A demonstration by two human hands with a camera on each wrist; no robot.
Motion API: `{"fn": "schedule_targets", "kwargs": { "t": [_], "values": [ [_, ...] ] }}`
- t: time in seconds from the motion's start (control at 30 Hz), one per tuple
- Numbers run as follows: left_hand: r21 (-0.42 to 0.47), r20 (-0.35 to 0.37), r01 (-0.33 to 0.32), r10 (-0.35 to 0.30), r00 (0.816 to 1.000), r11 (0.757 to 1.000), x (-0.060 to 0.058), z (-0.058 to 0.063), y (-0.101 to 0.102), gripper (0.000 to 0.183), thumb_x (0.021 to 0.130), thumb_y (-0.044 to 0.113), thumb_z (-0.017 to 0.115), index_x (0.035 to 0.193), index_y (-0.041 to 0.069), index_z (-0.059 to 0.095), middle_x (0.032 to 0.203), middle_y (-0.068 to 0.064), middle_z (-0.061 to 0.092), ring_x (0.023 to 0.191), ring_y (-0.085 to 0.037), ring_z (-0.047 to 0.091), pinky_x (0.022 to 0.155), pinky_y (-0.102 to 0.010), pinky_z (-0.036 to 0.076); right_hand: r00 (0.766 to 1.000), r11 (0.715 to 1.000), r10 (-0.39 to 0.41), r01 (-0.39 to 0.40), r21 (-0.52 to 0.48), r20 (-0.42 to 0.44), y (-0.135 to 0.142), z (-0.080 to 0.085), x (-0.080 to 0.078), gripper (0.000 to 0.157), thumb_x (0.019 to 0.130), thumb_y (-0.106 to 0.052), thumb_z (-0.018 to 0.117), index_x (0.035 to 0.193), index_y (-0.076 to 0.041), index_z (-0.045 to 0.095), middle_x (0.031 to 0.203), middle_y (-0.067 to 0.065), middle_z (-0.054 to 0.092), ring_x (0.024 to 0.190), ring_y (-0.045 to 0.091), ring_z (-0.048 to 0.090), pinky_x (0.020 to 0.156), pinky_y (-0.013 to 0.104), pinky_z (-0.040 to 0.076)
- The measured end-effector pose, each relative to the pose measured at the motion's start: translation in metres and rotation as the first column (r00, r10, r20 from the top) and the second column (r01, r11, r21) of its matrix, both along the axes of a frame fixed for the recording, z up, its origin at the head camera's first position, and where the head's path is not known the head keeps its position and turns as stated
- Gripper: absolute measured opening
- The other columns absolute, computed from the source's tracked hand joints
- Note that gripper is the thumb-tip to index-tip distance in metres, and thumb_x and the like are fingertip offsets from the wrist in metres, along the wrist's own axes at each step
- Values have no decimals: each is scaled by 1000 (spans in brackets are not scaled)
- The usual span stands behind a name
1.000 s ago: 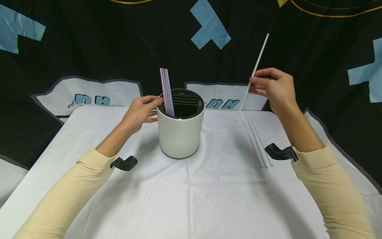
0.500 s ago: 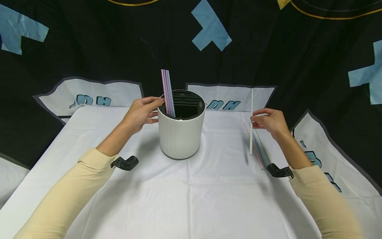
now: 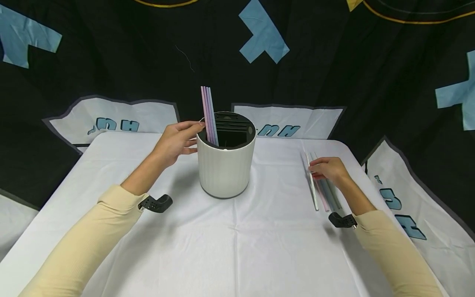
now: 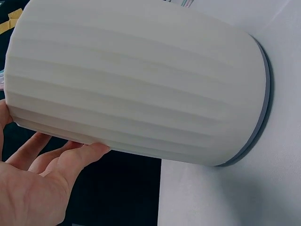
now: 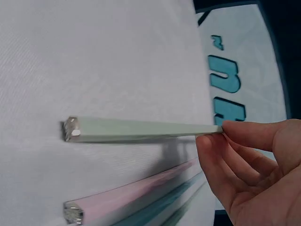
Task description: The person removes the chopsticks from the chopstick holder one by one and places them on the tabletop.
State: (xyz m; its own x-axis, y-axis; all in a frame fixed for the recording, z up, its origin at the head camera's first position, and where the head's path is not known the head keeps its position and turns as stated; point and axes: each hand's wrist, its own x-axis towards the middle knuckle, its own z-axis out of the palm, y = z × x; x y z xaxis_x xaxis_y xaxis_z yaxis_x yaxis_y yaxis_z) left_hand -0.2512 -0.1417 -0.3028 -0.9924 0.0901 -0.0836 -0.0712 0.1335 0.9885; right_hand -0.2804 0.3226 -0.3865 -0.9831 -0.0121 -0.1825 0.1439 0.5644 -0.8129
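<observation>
My left hand [image 3: 174, 142] touches the left side and rim of a white ribbed container [image 3: 224, 177] with a black top, its fingers laid along the wall [image 4: 80, 155]. Several pink, lilac and blue sticks [image 3: 209, 111] stand upright in the container, leaning slightly against its left edge. On the right, my right hand [image 3: 330, 169] pinches a pale green stick [image 5: 136, 130] near its far end, low over the table. Beside it lie a pink stick [image 5: 117, 193], a blue one [image 5: 155, 205] and a greenish one [image 5: 181, 207]. Whether the pinched stick touches the cloth, I cannot tell.
A white cloth [image 3: 208, 255] covers the table. Behind it hangs a black backdrop [image 3: 148, 57] with light blue shapes, and white printed panels [image 3: 289, 119] run along the far edge. The container stands in the middle, between both hands.
My right hand has come down from above the table towards the loose sticks, and the pinched stick has swung from upright to nearly flat beside them. The left hand and container stay in place.
</observation>
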Motion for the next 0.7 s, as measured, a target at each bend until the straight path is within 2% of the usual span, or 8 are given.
{"fn": "schedule_targets", "kwargs": {
  "t": [0.23,0.33,0.43,0.7],
  "values": [
    [-5,0,-5,5,1000,1000,-1,0,1,54,100,41,63,145,10,55,148,-11,56,132,-32,59,102,-46,55,998,998,-52,51,32,36,2,-20,-6,36,95,-13,67,122,10,64,89,8,74,70,12,70,68,28,64],
    [-16,-1,-2,2,1000,1000,-1,0,2,56,100,41,63,145,10,54,148,-12,55,131,-32,58,101,-46,55,999,997,-28,26,68,32,2,-22,-5,36,97,-12,65,124,12,62,95,15,74,72,12,70,69,27,63],
    [-17,-1,2,-2,1000,1000,-1,0,2,57,100,42,64,145,9,54,148,-12,55,131,-32,59,102,-45,55,998,995,-41,37,96,45,0,-23,-4,37,97,-13,65,125,11,63,99,17,74,72,11,69,69,26,63],
    [-19,3,-11,11,1000,1000,-1,0,1,54,100,42,64,143,11,56,146,-11,56,130,-31,60,101,-45,56,998,992,-43,38,119,43,1,-25,-4,36,98,-13,64,125,10,64,98,16,73,73,11,67,67,22,61]
  ]
}}
